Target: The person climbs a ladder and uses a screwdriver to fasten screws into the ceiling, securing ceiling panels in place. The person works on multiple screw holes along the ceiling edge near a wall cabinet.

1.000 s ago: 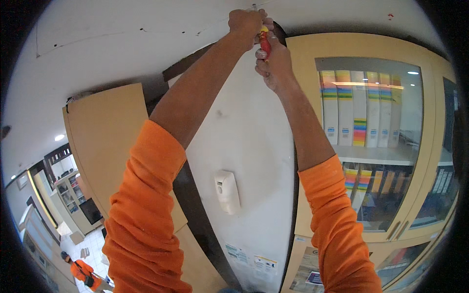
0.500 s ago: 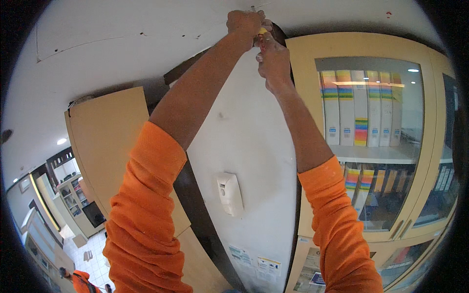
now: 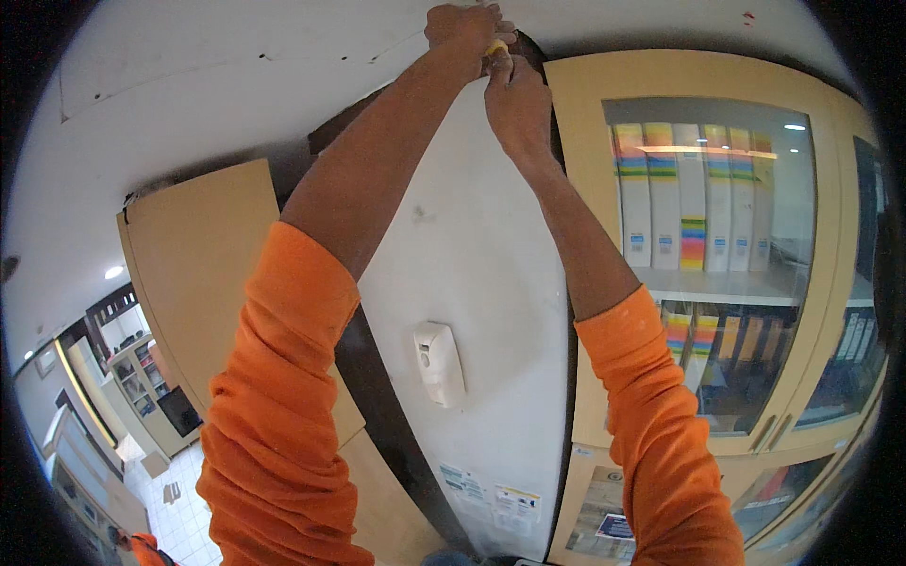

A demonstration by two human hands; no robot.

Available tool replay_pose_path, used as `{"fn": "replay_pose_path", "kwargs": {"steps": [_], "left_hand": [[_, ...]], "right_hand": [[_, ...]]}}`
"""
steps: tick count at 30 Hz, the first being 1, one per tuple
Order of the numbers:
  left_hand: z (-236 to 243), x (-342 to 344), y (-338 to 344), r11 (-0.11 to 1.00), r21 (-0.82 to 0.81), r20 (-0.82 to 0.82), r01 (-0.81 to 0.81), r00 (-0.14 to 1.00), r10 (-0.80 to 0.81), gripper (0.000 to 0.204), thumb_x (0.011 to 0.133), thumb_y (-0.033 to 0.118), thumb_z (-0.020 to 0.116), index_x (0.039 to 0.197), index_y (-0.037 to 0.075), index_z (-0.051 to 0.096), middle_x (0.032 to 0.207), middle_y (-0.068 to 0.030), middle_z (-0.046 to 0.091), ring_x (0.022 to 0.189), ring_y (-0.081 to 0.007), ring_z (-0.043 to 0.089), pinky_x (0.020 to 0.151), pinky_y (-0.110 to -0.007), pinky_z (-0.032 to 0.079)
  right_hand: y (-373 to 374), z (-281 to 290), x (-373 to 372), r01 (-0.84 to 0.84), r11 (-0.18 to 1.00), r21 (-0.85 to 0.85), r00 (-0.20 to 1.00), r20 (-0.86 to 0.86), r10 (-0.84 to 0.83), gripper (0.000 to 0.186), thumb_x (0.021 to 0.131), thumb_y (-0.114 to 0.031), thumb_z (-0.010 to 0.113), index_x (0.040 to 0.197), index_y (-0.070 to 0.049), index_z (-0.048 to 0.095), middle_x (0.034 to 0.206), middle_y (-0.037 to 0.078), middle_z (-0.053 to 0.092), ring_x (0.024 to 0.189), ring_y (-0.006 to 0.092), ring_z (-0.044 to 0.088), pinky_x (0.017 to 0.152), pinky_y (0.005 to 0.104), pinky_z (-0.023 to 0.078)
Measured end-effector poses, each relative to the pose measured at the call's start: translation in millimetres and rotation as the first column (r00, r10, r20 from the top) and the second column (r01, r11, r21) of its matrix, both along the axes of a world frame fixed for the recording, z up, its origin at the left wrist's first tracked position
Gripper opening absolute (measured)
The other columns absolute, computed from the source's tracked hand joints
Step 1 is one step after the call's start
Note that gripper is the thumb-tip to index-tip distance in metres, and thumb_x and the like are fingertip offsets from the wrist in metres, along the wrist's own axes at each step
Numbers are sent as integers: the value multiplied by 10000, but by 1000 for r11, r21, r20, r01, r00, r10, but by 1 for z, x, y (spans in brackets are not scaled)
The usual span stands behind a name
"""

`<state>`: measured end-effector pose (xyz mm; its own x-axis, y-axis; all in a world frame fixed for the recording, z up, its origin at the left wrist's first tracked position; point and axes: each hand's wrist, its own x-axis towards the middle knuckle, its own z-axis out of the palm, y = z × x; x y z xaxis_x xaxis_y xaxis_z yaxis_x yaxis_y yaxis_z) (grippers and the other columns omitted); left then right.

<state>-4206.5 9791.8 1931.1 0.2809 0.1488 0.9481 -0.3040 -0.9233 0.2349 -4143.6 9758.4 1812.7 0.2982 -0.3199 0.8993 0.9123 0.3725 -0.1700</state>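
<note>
Red tool colour showing a second ago is now hiding; only a small yellow-tipped tool (image 3: 495, 47) is peeking out, clamped between left hand (image 3: 462, 26) and right hand (image 3: 514, 94), above the white wall panel (image 3: 472, 264).

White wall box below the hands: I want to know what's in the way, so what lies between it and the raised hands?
Head view: only bare white panel between the wall box and the hands.

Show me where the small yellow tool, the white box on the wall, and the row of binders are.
yellow tool (image 3: 495, 47), head view, the bit between both hands.
white wall box (image 3: 440, 362), head view, its front cover.
binders (image 3: 692, 193), head view, spines behind the glass.
</note>
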Motion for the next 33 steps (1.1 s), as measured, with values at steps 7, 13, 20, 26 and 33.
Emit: {"fn": "replay_pose_path", "kwargs": {"steps": [7, 13, 20, 26, 33], "left_hand": [[6, 5, 6, 953, -179, -95, 245, 960, -264, 322, 1046, 217, 498, 1226, 15, 670, 1165, -133, 742, 1043, -235, 722, 841, -365, 623], [-11, -20, 3, 955, -230, -28, 185, 980, -197, 388, 1055, 304, 517, 1269, 4, 636, 1211, -144, 722, 1009, -247, 708, 835, -376, 617], [-19, -67, 33, 951, -307, -168, 23, 983, -78, 413, 1021, 308, 606, 1302, 5, 615, 1293, -150, 683, 1070, -281, 691, 940, -387, 585], [-36, -67, 56, 943, -331, -272, -40, 961, -55, 399, 1040, 253, 578, 1368, 26, 570, 1289, -158, 678, 1176, -262, 665, 1051, -422, 535], [-31, -49, 52, 972, -157, -175, 178, 963, -204, 293, 1004, 168, 618, 1268, 43, 611, 1173, -142, 711, 1060, -230, 703, 876, -362, 630]], "right_hand": [[-30, 3, 23, -957, -70, -280, 7, -266, 964, 352, 1075, -399, 484, 948, -96, 613, 630, 39, 554, 453, 155, 459, 424, 330, 380], [-56, -9, 7, -945, 119, -304, 210, -287, 935, 363, 1091, -418, 454, 992, -110, 618, 643, -4, 514, 454, 96, 408, 399, 273, 307], [4, -24, 21, -288, 865, -410, 955, -60, 289, 440, 1058, -412, 505, 1186, -2, 600, 879, 198, 705, 833, 381, 702, 720, 506, 541], [34, -19, -11, -29, 920, -390, 999, 1, 32, 373, 1055, -372, 489, 1196, -30, 536, 944, 259, 705, 925, 460, 706, 812, 581, 541], [40, -10, -18, 3, 946, -325, 1000, -11, -7, 362, 1050, -347, 500, 1221, -28, 492, 950, 283, 698, 899, 475, 707, 760, 600, 550]]}}
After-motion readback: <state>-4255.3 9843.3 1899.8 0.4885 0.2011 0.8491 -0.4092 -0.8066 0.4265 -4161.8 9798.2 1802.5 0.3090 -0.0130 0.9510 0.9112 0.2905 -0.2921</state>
